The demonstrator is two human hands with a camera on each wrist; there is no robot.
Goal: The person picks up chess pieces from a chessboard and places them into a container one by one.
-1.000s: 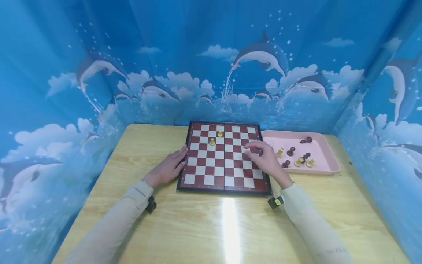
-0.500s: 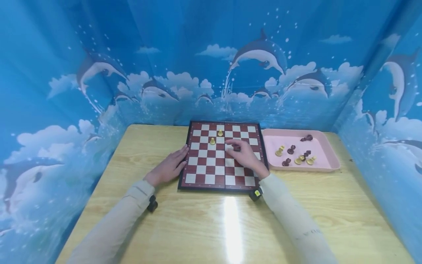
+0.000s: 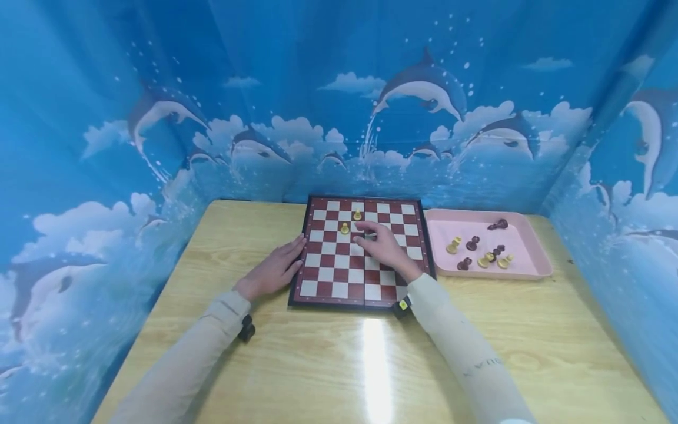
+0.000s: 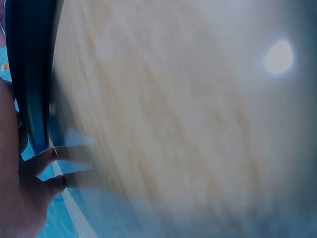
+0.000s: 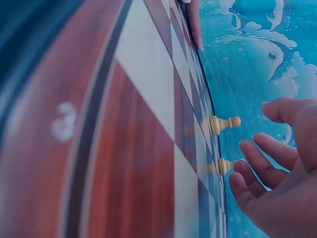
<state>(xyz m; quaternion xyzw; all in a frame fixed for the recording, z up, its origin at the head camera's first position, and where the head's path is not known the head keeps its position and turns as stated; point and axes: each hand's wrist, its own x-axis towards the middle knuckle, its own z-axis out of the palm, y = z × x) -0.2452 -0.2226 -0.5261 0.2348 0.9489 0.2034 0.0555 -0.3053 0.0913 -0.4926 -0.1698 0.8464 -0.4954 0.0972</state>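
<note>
A brown-and-white chessboard [image 3: 325,275] lies flat on the table. Two yellow pawns [image 3: 345,228] stand upright in its far half. Above the board, close to the right of these pawns, is my right hand [image 3: 386,247]. The right wrist view shows its thumb and fingers [image 5: 267,166] apart and loosely bent, nothing between them, with the pawns [image 5: 218,125] beyond. My left hand [image 3: 272,268] rests at the board's left edge, fingertips touching it. In the left wrist view, the board's dark side [image 4: 34,74] rises beside that hand [image 4: 29,198].
Just right of the board sits a pink tray [image 3: 521,270], holding several yellow and dark brown chess pieces [image 3: 473,242], some lying over. The wooden table [image 3: 307,365] extends toward me. A blue dolphin-print curtain [image 3: 296,176] encloses the back and sides.
My right hand has moved left from the board's right edge beside the tray to near the two pawns. The left hand stays at the board's edge, and the pawns keep their squares.
</note>
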